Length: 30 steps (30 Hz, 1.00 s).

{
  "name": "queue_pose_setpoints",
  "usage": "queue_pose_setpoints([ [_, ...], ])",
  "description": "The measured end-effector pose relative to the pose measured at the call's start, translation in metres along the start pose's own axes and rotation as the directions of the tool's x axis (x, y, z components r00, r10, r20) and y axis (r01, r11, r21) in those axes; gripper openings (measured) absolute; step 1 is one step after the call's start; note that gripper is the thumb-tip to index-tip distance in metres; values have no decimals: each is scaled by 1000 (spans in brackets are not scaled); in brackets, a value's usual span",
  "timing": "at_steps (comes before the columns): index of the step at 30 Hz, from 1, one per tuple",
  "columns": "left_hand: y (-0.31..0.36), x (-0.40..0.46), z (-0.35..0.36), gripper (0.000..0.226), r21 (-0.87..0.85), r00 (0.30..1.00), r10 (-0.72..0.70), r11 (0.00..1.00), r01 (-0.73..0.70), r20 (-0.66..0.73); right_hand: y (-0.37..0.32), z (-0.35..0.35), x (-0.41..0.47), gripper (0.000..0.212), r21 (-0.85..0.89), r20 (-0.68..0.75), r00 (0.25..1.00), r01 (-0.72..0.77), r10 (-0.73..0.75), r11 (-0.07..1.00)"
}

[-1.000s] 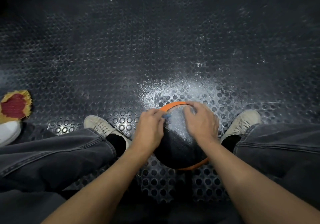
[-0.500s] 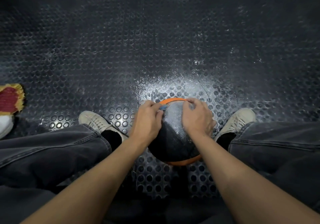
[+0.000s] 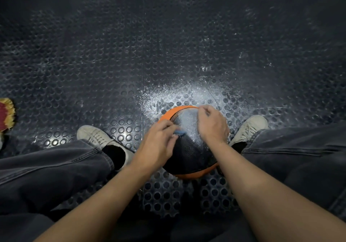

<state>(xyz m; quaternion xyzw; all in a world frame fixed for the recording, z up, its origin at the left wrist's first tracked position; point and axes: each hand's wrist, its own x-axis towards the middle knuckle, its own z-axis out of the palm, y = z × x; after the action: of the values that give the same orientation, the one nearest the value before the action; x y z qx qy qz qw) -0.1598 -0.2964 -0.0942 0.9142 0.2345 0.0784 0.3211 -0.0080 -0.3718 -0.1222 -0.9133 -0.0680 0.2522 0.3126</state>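
Between the shoes [image 3: 95,136], a white-dusted black-orange ball [image 3: 189,148] sat gripped by the right hand [image 3: 211,125], left hand [image 3: 157,146] pinching a blue piece [image 3: 179,133], floor [image 3: 168,54] open ahead.

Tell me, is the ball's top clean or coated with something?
Coated. A whitish film covers the top of the orange-and-black ball, like the white spatter on the studded floor beyond. What it is, cannot tell.

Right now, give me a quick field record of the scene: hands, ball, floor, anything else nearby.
ball: black and orange, between the shoes, white film on top
left hand: pinches a small blue thing against the ball
right hand: fingers curled over the ball's top
floor: dark, studded, white specks around the ball
left edge: red and yellow thing, partly cut off
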Motion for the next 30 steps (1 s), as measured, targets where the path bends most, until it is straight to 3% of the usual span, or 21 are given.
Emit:
queue_pose_setpoints([
  [5,-13,40,-3,21,-27,984,-160,987,158,-84,-6,7,-3,21,-21,-43,999,6,-7,1000],
  [10,-3,18,-5,21,-1,996,82,997,-82,24,-6,3,10,29,15,-53,997,-54,55,998],
  [11,-8,25,-6,20,2,999,52,999,-52,16,-3,2,8,28,12,-41,998,-36,37,999],
  [14,-22,44,-3,20,2,960,-265,964,266,-95,0,7,-2,22,-25,-43,999,-20,19,999],
  [15,-21,43,0,20,3,955,-272,962,275,-120,-5,7,-3,23,-21,-58,998,-27,26,999],
  [17,-6,27,2,20,-11,985,-126,992,125,-115,-9,5,0,23,0,-58,997,-57,57,998],
  [20,-1,1,-3,27,-8,989,148,989,-148,24,-1,2,3,21,-1,-28,999,-18,18,1000],
  [22,-9,17,-7,22,3,995,98,995,-98,19,3,1,0,15,7,-13,1000,8,-8,1000],
  [25,-9,41,-3,17,-3,977,-161,987,162,-140,-5,4,-4,17,6,-22,999,-33,33,999],
  [26,-3,38,0,18,13,971,-185,982,189,-148,-8,5,-5,18,-2,-32,998,-57,57,998],
  [30,8,8,2,16,33,999,13,999,-11,-34,-8,4,1,21,-2,-48,997,-61,61,998],
])
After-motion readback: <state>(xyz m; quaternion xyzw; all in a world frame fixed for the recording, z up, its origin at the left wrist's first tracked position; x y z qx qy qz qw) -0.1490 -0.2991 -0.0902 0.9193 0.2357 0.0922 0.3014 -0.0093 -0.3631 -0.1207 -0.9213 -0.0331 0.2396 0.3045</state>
